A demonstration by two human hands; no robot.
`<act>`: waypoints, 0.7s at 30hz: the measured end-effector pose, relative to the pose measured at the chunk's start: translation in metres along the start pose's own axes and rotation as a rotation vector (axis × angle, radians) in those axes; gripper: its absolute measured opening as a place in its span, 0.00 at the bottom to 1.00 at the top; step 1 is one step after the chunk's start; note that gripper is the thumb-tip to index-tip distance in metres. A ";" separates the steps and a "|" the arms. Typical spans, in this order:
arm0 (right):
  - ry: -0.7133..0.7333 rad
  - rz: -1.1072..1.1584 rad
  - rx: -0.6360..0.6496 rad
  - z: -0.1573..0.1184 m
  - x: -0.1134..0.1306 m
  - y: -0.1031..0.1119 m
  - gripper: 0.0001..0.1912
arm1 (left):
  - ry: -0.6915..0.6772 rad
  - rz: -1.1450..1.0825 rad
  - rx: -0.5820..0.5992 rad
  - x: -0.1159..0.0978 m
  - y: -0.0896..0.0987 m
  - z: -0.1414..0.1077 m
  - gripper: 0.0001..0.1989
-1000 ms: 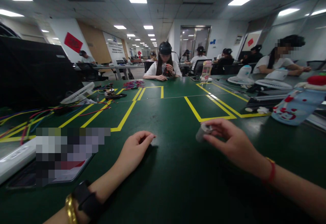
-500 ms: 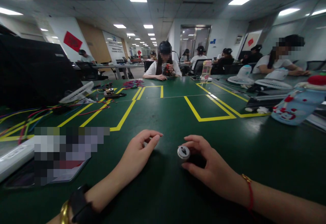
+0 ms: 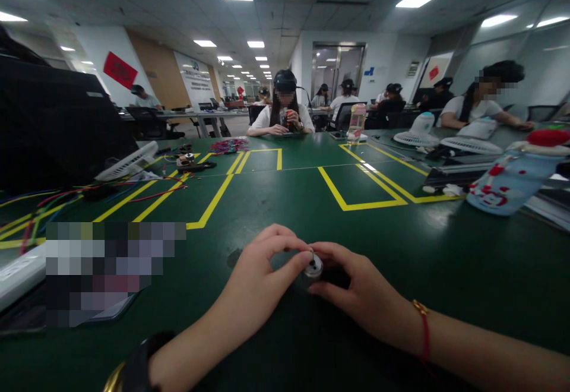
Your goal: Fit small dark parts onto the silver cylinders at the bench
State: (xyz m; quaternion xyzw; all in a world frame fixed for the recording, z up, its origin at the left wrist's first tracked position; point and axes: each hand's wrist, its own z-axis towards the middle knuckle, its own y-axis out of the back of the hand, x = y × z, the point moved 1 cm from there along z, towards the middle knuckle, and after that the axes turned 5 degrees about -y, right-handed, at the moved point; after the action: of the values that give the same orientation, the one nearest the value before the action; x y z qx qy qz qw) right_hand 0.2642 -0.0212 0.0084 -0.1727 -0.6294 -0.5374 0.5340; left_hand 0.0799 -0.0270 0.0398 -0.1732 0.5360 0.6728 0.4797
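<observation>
A small round white and silver part (image 3: 314,268) stands on the green table (image 3: 285,202) right in front of me. My right hand (image 3: 356,294) is curled around its right side and grips it. My left hand (image 3: 262,264) has come in from the left, and its fingertips touch the top of the part. A red cord is on my right wrist; a black watch and a gold bangle are on my left wrist.
Yellow tape marks boxes (image 3: 360,187) on the table. Coloured wires (image 3: 66,202) and a small white fan (image 3: 124,165) lie at the left, beside a black monitor (image 3: 57,125). A light-blue bottle (image 3: 512,181) lies at the right. Other people sit at the far end.
My right hand brought the small part down and toward me onto the table. My left hand moved right until its fingers met the part.
</observation>
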 end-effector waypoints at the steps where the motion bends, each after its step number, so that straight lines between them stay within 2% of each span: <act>1: 0.005 -0.017 -0.004 0.000 0.001 0.000 0.24 | 0.000 0.001 -0.035 0.001 0.002 -0.001 0.08; 4: 0.012 -0.056 -0.021 -0.003 0.002 0.001 0.22 | 0.029 0.024 -0.080 0.010 0.006 -0.006 0.08; 7: 0.009 -0.081 -0.040 -0.005 0.001 0.001 0.20 | 0.063 0.079 0.033 0.023 0.005 -0.010 0.07; 10: 0.013 -0.100 -0.056 -0.006 -0.001 0.002 0.20 | 0.022 0.223 0.171 0.032 -0.003 -0.013 0.05; 13: 0.017 -0.124 -0.070 -0.007 -0.003 0.000 0.25 | -0.006 0.319 0.223 0.035 -0.009 -0.014 0.05; 16: 0.016 -0.146 -0.057 -0.007 -0.001 -0.001 0.27 | 0.004 0.275 0.237 0.035 -0.007 -0.013 0.07; 19: -0.025 -0.177 -0.113 -0.001 -0.002 0.015 0.22 | 0.050 0.141 0.199 0.037 0.004 -0.011 0.11; 21: -0.120 -0.245 -0.268 0.006 -0.010 0.042 0.22 | 0.106 0.090 0.118 0.041 0.015 -0.009 0.12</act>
State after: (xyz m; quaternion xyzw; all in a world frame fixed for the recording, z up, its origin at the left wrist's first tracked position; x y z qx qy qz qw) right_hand 0.2984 0.0025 0.0213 -0.1959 -0.5994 -0.6661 0.3983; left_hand 0.0456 -0.0154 0.0138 -0.1557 0.6065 0.6510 0.4291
